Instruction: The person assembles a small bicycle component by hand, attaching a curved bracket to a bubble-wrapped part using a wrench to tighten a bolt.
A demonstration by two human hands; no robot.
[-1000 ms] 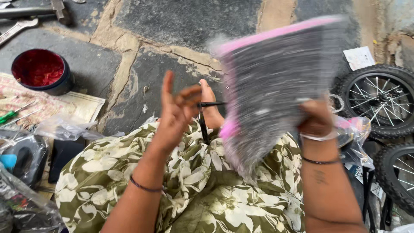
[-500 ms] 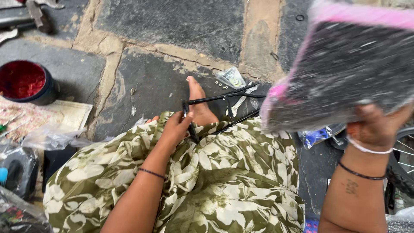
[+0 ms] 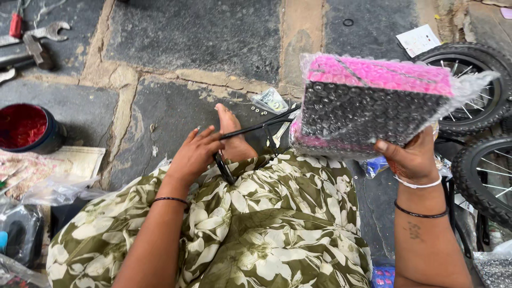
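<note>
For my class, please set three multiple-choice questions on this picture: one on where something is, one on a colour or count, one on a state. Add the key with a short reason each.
1. Where is the red bowl?
A. on the stone floor, far left
B. on the person's lap
C. beside the wheels

2. How many small bicycle wheels show at the right edge?
A. one
B. two
C. four

3. How does the right hand stand to the bubble-wrapped pink and black package?
A. apart from it
B. pressing it flat on the floor
C. holding it up from below

Key: 1 A, it sits on the stones at the left; 2 B, one above the other; 3 C, the grip closes on its lower edge while the left hand holds a thin black rod.
</note>
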